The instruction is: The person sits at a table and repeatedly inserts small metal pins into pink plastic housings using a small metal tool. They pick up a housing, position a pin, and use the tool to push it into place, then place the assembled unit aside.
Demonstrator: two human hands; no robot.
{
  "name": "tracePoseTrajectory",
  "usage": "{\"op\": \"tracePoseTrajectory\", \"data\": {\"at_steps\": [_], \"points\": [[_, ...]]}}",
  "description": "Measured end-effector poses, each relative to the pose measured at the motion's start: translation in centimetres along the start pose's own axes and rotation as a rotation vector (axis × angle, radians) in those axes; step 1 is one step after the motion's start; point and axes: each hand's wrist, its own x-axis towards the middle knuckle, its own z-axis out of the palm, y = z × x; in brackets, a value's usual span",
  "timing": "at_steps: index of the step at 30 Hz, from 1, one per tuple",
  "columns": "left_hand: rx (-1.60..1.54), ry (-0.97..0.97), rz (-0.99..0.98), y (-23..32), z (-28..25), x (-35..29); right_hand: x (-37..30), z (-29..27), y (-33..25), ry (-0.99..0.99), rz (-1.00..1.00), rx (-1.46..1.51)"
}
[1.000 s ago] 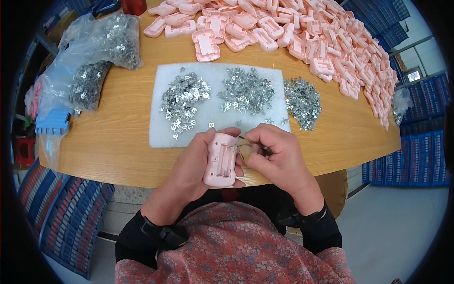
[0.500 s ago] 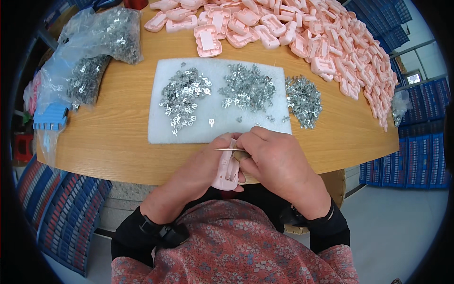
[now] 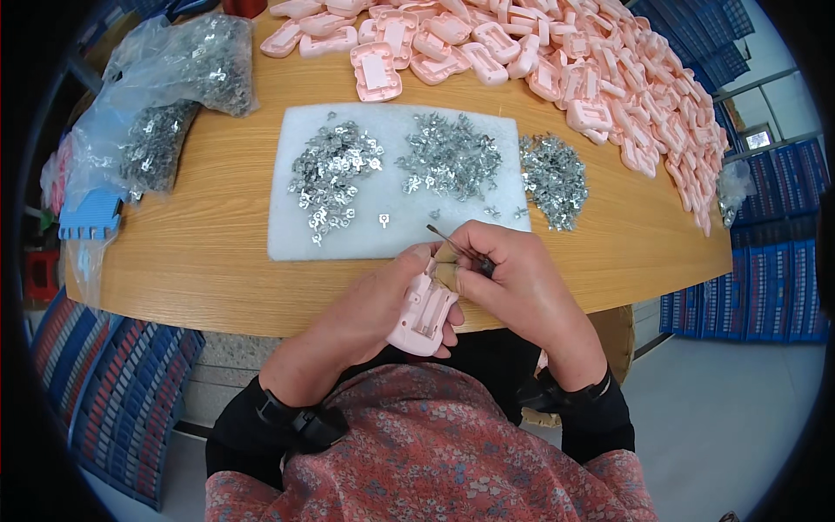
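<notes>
In my left hand [image 3: 365, 304] is a pink plastic casing [image 3: 421, 325], tilted, with its hollow battery-like compartment facing up. My right hand [image 3: 526, 278] grips a small screwdriver-like tool [image 3: 444, 236] with a thin metal shaft and dark handle. Its tip points up and left, clear of the casing. Beige coverings wrap the right thumb and index finger, which meet the casing's upper end; whether they pinch a small part there is hidden. Beyond my hands lies a white foam sheet [image 3: 283, 237] bearing a left pile of flat metal tabs [image 3: 335, 178] and a right pile of metal clips [image 3: 452, 155].
Another heap of metal pieces [image 3: 555, 184] lies beside the foam's right edge. Many pink casings [image 3: 600, 78] cover the table's far and right side. Clear bags of metal parts [image 3: 217, 65] and a blue foam piece [image 3: 90, 216] sit at left. Blue racks [image 3: 765, 296] stand beyond the table.
The tool has swung from lying across the casing to pointing up and left, off it. The casing has turned so more of its compartment shows. My right hand has shifted slightly right.
</notes>
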Motion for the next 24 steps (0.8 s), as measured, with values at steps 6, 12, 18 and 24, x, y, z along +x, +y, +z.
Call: {"op": "tracePoseTrajectory", "data": {"at_steps": [6,12,18,24], "points": [[0.024,-0.084,0.09,0.3,0.0,-0.2,-0.8,0.3,1.0,0.073,-0.011,0.105],[0.04,-0.1,0.175,0.3,0.7,-0.7,-0.8,0.5,2.1,-0.137,0.127,0.615],[0.265,0.099,0.314,-0.4,0.2,-1.1,-0.9,0.7,3.0,-0.111,0.207,0.703],[0.803,0.115,0.433,0.4,0.8,-1.9,-1.2,0.5,3.2,-0.083,0.216,0.647]]}}
